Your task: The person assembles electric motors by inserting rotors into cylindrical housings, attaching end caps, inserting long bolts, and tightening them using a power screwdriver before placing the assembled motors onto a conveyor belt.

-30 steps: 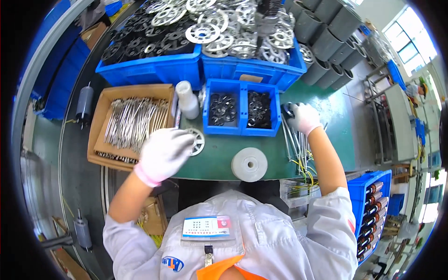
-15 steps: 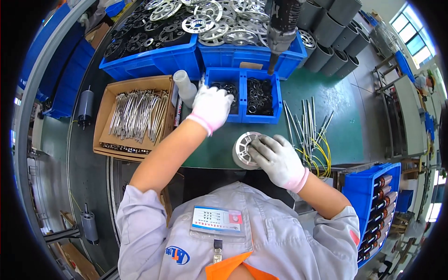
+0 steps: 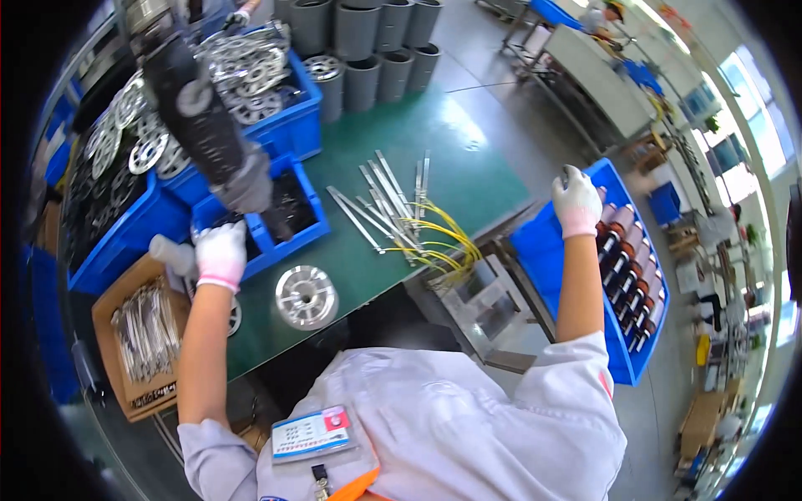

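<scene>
My left hand (image 3: 221, 253), in a white glove, reaches into a small blue bin (image 3: 263, 255) of black rings; its fingers are curled down among them, and what they pinch, if anything, is hidden. My right hand (image 3: 576, 200), also gloved, is out at the right, over the near corner of a blue crate (image 3: 543, 250). Its fingers are loosely bent and apart, with nothing visible in them. Rows of motor rotors (image 3: 622, 250) with copper windings lie in that crate. A round, spoked metal end cover (image 3: 307, 298) sits near the table's front edge, untouched.
A power screwdriver (image 3: 200, 125) hangs over the bins. Metal rods (image 3: 380, 200) and yellow-green wires (image 3: 447, 234) lie on the green table (image 3: 351, 267). At left are a carton of metal bolts (image 3: 146, 334) and a white bottle (image 3: 171, 255). Grey cylinders (image 3: 359, 37) stand behind.
My view has swung to the right. My right hand has left the end cover and moved out to the crate of rotors. My left hand stays at the bin of black rings.
</scene>
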Motion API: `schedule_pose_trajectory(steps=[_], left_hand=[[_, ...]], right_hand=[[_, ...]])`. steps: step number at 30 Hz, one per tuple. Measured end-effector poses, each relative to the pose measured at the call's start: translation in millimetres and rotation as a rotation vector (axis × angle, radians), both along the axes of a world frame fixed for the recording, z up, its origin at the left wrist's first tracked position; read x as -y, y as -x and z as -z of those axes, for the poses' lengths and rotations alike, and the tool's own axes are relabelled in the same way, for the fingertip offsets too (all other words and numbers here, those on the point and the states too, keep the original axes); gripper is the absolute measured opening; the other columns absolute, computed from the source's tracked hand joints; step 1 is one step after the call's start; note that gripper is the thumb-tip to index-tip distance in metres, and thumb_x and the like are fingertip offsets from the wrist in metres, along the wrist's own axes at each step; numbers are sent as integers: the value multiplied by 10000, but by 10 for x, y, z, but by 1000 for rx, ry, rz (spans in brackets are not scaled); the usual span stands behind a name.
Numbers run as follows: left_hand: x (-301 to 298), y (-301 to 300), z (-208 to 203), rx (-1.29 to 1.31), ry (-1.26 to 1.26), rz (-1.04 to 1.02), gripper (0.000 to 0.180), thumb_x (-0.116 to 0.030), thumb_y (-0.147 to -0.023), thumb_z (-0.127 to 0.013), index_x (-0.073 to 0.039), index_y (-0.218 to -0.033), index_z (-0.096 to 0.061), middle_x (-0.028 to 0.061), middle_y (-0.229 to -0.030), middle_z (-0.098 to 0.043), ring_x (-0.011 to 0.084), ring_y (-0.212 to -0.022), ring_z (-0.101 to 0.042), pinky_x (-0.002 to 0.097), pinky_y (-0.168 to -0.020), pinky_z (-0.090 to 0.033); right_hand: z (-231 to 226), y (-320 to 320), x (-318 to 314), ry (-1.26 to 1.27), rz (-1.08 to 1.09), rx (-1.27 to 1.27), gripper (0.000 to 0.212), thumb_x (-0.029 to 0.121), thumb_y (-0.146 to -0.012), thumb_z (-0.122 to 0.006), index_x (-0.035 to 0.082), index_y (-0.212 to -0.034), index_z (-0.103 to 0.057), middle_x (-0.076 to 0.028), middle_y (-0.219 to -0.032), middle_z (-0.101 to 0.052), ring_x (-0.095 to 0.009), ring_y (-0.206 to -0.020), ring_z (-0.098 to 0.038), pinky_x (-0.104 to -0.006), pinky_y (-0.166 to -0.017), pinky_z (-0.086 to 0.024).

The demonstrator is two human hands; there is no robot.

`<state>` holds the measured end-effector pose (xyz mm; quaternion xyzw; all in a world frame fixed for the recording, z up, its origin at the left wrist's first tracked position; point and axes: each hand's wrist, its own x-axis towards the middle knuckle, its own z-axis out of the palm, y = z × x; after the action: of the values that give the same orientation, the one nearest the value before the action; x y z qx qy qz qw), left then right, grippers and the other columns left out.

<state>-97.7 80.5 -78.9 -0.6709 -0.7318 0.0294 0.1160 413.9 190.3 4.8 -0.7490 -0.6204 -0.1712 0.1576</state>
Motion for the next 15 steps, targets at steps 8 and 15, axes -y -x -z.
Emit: schedule_pose_trajectory(steps=[8, 15], left_hand=[[278, -161, -435, 418, 229, -147, 162, -174, -772, -563, -88, -688, -672, 140, -735, -666, 275, -646, -662, 404, -543, -525], [-78, -371, -107, 326, 53, -106, 209, -139, -769, -535, -141, -864, -721, 74, -874, -695, 241, -835, -669, 374, -715, -513]], right_hand=[[-691, 1871, 449, 746, -201, 20, 332, 324, -897, -429, 107, -1008, -653, -152, -1012, -642, -265, -937, -627, -428, -769, -485], [671, 2064, 356, 125, -1340, 885, 379, 381, -894, -437, 107, -1085, -617, -121, -1112, -604, -246, -1027, -572, -396, -896, -418]])
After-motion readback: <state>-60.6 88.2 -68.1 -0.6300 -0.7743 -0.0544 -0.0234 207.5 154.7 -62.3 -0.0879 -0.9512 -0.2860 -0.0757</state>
